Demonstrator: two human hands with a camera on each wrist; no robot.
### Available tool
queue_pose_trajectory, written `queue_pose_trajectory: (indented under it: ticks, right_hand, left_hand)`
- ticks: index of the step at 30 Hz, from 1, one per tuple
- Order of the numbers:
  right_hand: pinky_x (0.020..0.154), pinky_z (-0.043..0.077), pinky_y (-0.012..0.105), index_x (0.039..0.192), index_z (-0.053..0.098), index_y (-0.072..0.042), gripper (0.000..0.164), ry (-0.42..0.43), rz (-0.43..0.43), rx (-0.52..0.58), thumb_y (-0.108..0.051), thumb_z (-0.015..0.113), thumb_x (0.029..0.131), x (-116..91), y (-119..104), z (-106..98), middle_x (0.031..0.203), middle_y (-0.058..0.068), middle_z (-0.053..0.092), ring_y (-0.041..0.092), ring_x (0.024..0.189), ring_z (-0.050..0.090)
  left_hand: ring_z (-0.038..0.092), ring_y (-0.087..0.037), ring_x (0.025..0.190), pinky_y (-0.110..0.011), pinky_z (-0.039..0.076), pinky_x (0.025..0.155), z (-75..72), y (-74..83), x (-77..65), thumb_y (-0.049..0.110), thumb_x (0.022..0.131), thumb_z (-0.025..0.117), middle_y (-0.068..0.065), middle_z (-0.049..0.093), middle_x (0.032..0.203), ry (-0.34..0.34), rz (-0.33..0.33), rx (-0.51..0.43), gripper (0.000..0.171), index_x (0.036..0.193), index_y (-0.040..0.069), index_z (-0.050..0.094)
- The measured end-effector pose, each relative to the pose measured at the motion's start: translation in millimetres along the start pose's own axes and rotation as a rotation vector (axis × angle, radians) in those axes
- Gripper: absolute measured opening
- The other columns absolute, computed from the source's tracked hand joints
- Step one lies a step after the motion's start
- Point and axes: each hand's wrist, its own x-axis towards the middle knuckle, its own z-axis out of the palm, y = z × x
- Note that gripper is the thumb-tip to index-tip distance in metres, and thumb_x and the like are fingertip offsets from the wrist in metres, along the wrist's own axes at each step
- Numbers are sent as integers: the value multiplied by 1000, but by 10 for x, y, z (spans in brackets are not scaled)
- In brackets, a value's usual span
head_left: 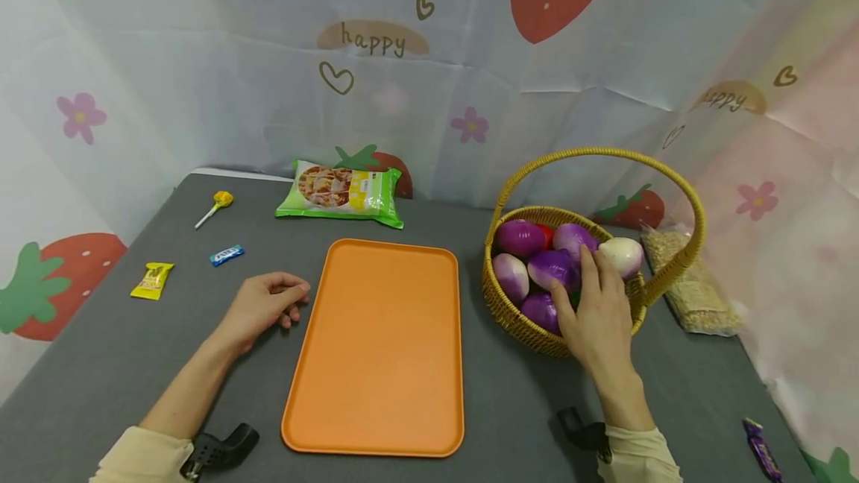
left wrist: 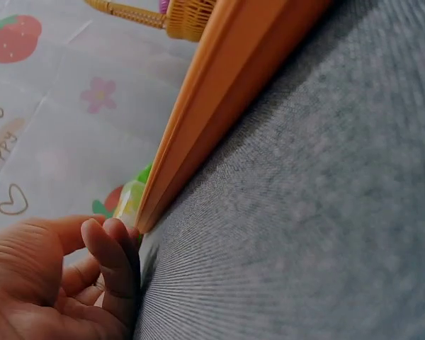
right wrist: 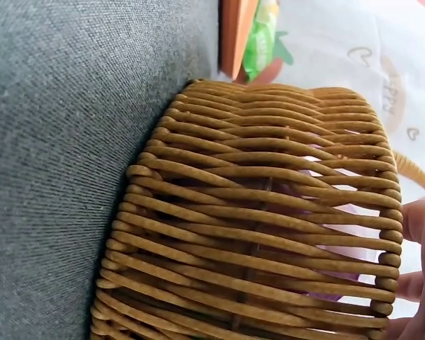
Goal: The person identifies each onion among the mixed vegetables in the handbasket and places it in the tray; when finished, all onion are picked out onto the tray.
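My right hand (head_left: 602, 319) reaches over the near rim of a yellow woven basket (head_left: 513, 325). Its fingers are extended over the purple onions (head_left: 552, 268) inside, with the thumb apart beside one of them. A paler, whitish onion (head_left: 622, 256) lies at the basket's right, and a bit of something red (head_left: 546, 235) shows behind the purple ones. Just left of an orange tray (head_left: 377, 349), my left hand (head_left: 264, 307) rests by the table with loosely curled fingers and nothing in them. In the left wrist view its fingertips are right by the tray's edge (left wrist: 198, 106).
Behind the tray lies a green food packet (head_left: 342, 192). A yellow lollipop (head_left: 218, 205), a small blue wrapper (head_left: 227, 255) and a yellow packet (head_left: 152, 280) lie at left. Right of the basket are a bag of grain-like pieces (head_left: 698, 289) and a purple-wrapped candy (head_left: 761, 448).
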Motion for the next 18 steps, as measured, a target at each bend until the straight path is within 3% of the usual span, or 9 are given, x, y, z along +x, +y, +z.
queue_pose_trajectory:
  ticks: [9, 18]
  right_hand:
    - [89, 42, 64, 144, 47, -8, 56, -65, 38, -39, -33, 61, 96, -11, -14, 29, 132, 30, 49, 53, 108, 53]
    - [83, 44, 64, 136, 53, -7, 49, -67, 9, -38, -30, 64, 94, -19, -5, 66, 121, 29, 58, 50, 103, 57]
  left_hand:
    - [59, -14, 52, -30, 52, 49, 77, 5, -5, 31, 95, 65, -7, 64, 68, -12, 50, 205, 33, 109, 2, 67]
    - [59, -14, 53, -30, 53, 50, 101, -6, -6, 23, 95, 65, -9, 69, 82, -14, 50, 238, 27, 110, 1, 66]
